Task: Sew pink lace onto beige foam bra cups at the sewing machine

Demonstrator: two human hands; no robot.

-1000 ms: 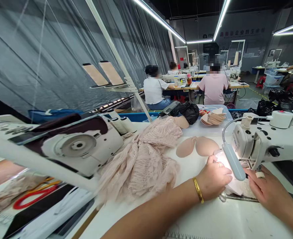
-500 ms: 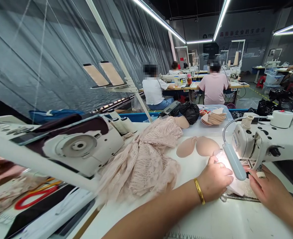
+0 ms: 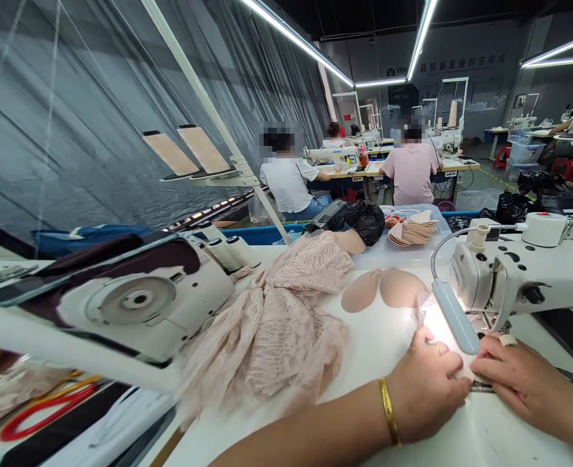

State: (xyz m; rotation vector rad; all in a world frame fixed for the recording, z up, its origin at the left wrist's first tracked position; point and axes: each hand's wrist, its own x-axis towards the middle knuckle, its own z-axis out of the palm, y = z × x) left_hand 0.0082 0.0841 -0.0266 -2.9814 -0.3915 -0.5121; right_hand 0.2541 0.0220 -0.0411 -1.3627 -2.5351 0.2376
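Observation:
My left hand (image 3: 425,389), with a gold bangle on the wrist, lies on the white table with fingers curled and pressed down on a small pale fabric piece (image 3: 437,321) under the lamp (image 3: 454,314). My right hand (image 3: 514,383) meets it from the right, fingers together on the same piece, just in front of the white sewing machine (image 3: 520,272). The glare and both hands hide most of the piece. A pair of beige bra cups (image 3: 384,290) lies just beyond my left hand.
A heap of pink lace (image 3: 277,324) lies mid-table. Another white machine (image 3: 135,301) stands at left, with red-handled scissors (image 3: 43,412) near it. A tray of stacked cups (image 3: 415,230) and a black bag (image 3: 367,220) sit at the back. People sew at far tables.
Both hands have drawn closer to me and together, now touching at the fingertips in front of the needle area. The view has tilted down slightly.

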